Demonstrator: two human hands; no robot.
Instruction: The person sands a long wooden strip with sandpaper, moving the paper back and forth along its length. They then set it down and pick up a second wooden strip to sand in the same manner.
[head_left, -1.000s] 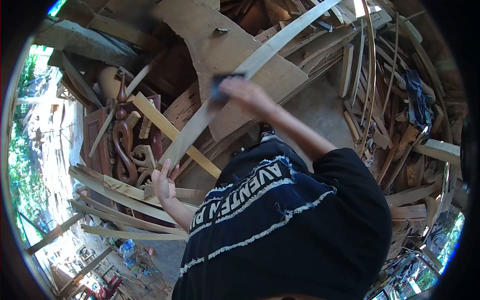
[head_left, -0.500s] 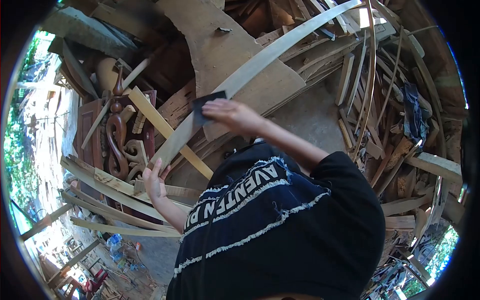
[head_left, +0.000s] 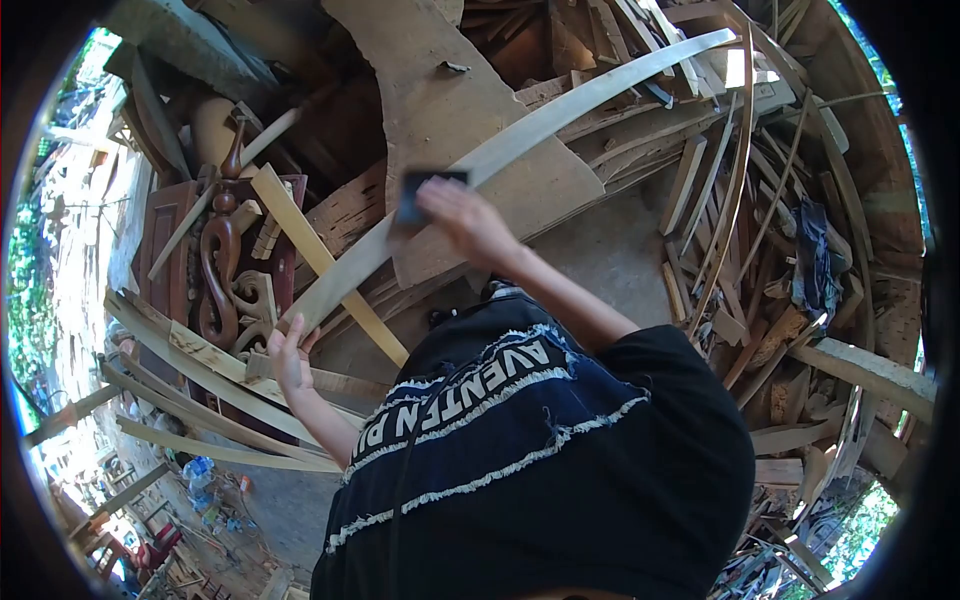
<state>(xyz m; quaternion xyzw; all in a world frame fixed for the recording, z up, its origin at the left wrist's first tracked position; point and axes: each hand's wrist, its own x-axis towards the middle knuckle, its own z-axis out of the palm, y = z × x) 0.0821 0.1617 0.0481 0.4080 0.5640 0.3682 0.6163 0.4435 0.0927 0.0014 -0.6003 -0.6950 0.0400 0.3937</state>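
A long, gently curved wooden strip (head_left: pixel 540 122) runs from the lower left up to the far right. Around its lower end, my left hand (head_left: pixel 293 358) is closed, thumb and fingers at the edge. Higher up, my right hand (head_left: pixel 460 215) presses a dark rectangular sheet of sandpaper (head_left: pixel 413 200) flat on the strip's face; the sheet is blurred by motion. Beneath the strip lies a wide brown board (head_left: pixel 430 95) with a curved cut edge. A narrow yellowish slat (head_left: pixel 318 255) crosses under the strip near my left hand.
Several curved wooden pieces (head_left: pixel 215 375) are stacked at the left, below a dark carved scroll (head_left: pixel 215 285). Offcuts and thin strips (head_left: pixel 735 200) crowd the right side, with a dark plastic bag (head_left: pixel 815 260) among them. Grey floor (head_left: pixel 620 235) shows between.
My right hand has slid the sandpaper slightly up and right along the strip. My left hand still holds the lower end. The whole view has shifted a little.
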